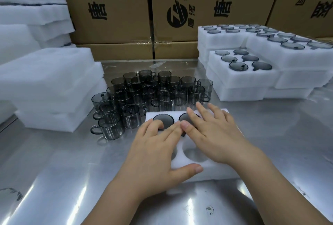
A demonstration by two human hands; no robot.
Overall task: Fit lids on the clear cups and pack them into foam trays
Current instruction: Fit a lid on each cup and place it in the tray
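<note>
Steel table (54,179) is carrying the foam tray (216,172) at centre frame, with cardboard boxes (117,17) standing behind. Left hand (155,154) and right hand (214,134) are both lying flat, gripping nothing, pressing on two lidded cups (166,119) sitting in the tray's far holes. Loose cups (153,91) are clustering just beyond; filled trays (243,78) are sitting stacked upper right.

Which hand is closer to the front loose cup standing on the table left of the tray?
Left. The left hand rests on the foam tray, just right of that cup. The right hand lies farther right, over the tray's other side.
</note>
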